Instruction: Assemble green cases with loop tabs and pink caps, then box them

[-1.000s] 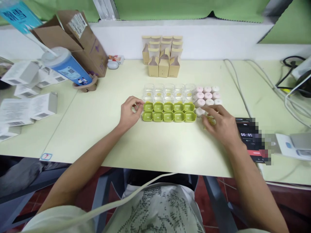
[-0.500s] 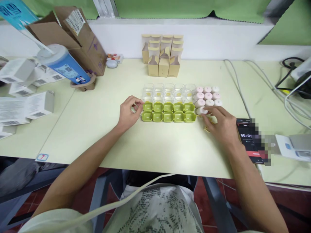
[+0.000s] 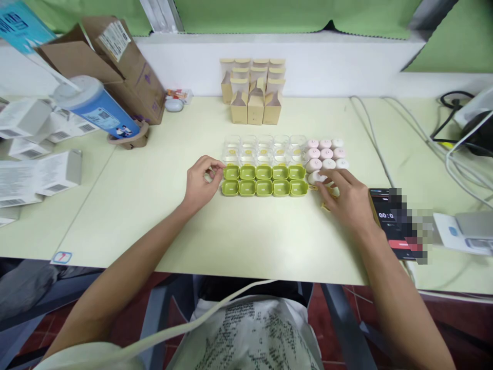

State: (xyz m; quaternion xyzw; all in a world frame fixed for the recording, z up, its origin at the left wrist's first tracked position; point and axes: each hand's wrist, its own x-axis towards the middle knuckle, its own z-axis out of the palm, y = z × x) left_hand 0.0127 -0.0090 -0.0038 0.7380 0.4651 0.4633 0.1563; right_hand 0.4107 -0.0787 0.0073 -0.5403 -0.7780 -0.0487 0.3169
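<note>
Two rows of small green cups (image 3: 264, 188) lie in the middle of the table, with clear plastic covers (image 3: 264, 147) bearing yellow marks along their far side. My left hand (image 3: 203, 180) is at the left end of the cups, its fingers curled and the fingertips against the corner of the end cup. To the right of the cups stands a block of pink and white round pieces (image 3: 326, 153). My right hand (image 3: 346, 198) has its thumb and fingers closed about the nearest white round piece (image 3: 314, 178). Small yellow items (image 3: 325, 206) lie partly hidden under that hand.
Open tan cartons (image 3: 256, 108) stand against the wall. At the left are a brown cardboard box (image 3: 134, 77), a blue cup (image 3: 106, 113) in a holder and several white boxes (image 3: 57, 172). A phone (image 3: 391, 221) and cables (image 3: 375, 133) lie at the right.
The view has shifted slightly, so everything sits a little further left and lower. Both hands keep nearly the same places at the cups and the white round piece.
</note>
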